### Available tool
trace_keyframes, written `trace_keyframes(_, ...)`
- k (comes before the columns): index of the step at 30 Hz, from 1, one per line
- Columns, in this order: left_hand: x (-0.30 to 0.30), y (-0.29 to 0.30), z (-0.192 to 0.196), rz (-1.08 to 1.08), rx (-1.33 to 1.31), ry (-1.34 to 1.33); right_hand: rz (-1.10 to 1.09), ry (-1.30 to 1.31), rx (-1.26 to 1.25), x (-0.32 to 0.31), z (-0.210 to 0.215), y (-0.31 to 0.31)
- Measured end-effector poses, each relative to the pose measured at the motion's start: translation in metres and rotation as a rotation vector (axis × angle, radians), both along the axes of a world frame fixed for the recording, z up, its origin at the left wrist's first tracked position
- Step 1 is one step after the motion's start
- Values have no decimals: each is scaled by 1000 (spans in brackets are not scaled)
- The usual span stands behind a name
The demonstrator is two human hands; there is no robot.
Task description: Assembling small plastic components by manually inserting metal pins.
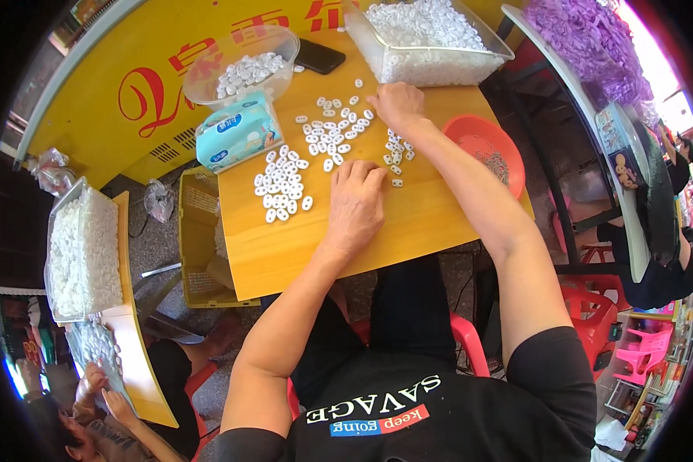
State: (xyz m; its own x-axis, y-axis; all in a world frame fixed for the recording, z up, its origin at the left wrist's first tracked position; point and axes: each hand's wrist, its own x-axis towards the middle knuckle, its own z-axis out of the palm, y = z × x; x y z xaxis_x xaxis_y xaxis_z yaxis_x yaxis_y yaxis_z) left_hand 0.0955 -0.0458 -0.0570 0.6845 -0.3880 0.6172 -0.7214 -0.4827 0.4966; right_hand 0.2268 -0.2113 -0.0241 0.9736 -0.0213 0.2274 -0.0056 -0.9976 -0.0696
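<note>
Small white oval pieces, each with two dark dots, lie on the yellow wooden table in loose groups: a left cluster (279, 185), a middle cluster (331, 137) and a short right group (396, 151). My left hand (356, 202) rests palm down at the near edge of the middle cluster, its fingers curled under. Farther off, my right hand (400, 106) is closed over the far part of the table, just beyond the right group. Whatever either hand may hold is hidden beneath the fingers.
A red bowl (518, 150) with small metal-looking bits sits at the right. Along the back stand a large bin (439, 68) of white pieces, a phone (319, 57), a round tub (279, 85) and a tissue pack (239, 132). At lower left another person works beside a filled container (85, 254).
</note>
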Motion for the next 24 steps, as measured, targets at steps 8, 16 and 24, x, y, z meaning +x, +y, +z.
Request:
trace_keyframes(8,-1,-1,1,9,-39,37,61,-3,-176,13,-8,1)
trace_keyframes(16,0,1,1,0,-80,41,463,-112,-251,-35,-5,-33)
trace_keyframes(24,4,-2,-2,-21,-95,89,407,-294,245,-93,12,-17)
